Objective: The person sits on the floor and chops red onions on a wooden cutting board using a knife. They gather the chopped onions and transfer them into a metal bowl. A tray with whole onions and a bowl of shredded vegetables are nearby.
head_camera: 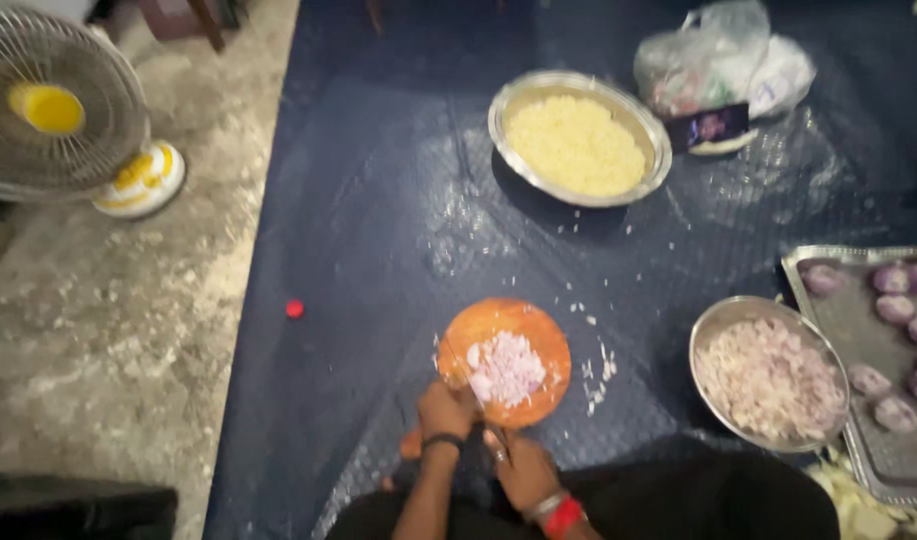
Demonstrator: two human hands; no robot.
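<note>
Steel bowls [749,318] hold chopped onion; both hands' fingers, grip unclear, meet at the wooden board [539,330].

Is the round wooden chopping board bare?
No, a pile of chopped pale onion lies on the round wooden chopping board, by both hands.

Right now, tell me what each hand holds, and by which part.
The left hand rests at the near edge of the round cutting board beside the chopped onion. The right hand seems closed on something, likely a knife handle; blur hides it.
</note>
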